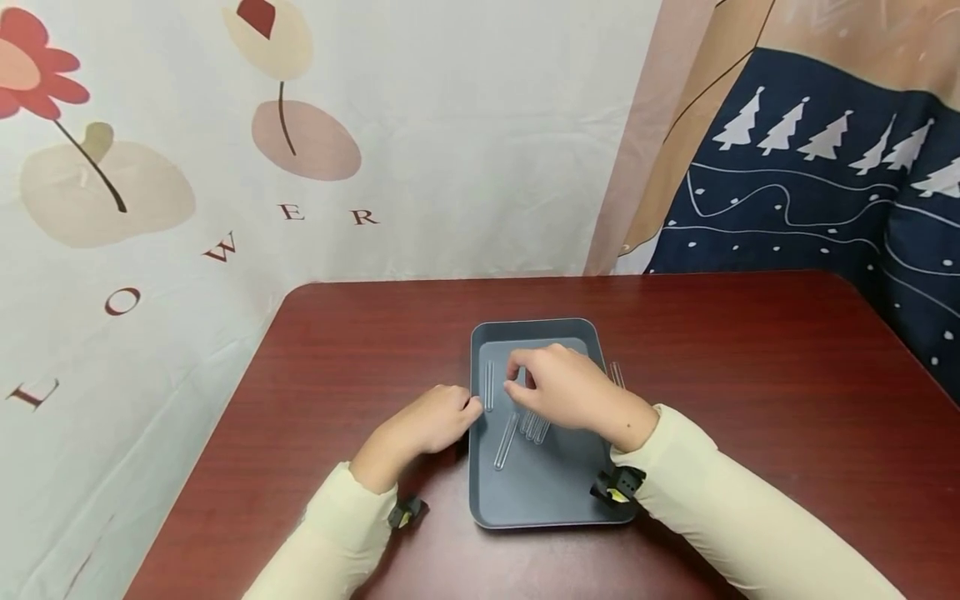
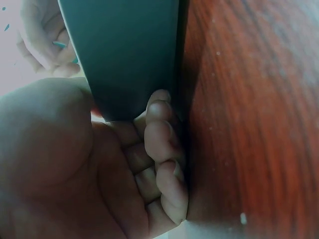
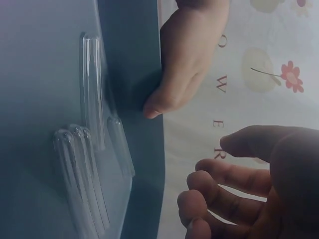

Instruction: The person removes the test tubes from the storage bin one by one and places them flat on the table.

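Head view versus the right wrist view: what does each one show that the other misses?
Only the head view shows the dark red wooden table, both cream sleeves and one clear tube lying outside the tray. Only the right wrist view shows the tubes' rounded ends up close. Both share the grey plastic tray, the left hand at its edge and the empty right hand.

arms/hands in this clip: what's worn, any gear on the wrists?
Both arms wear long cream sleeves reaching the wrists. Left hand and right hand are bare: no gloves, no rings visible. A small black device with a yellow mark sits at each wrist.
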Demonstrator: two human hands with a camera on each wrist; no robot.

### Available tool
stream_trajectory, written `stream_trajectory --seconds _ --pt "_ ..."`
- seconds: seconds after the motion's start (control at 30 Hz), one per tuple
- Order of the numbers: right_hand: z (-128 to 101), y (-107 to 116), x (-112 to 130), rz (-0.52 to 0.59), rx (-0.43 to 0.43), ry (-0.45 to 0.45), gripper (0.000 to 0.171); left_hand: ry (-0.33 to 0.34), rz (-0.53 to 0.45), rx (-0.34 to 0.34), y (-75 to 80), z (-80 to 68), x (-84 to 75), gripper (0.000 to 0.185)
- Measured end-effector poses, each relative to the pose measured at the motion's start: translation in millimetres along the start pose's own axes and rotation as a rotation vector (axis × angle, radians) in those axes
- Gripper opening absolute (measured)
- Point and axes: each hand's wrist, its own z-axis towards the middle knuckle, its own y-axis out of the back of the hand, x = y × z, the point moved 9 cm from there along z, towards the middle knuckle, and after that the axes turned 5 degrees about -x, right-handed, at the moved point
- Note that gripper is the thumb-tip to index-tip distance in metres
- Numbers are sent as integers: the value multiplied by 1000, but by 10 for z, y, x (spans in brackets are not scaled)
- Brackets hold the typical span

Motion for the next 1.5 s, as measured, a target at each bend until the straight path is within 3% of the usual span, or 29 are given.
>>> stream_trajectory --seconds 0.53,1.5 --pt "205 -282 -92 -43 72 -62 10 -12 17 7 17 21 -29 41" --pt "414 -597 -215 -137 182 -143 44 -22 13 -23 0 -16 -24 40"
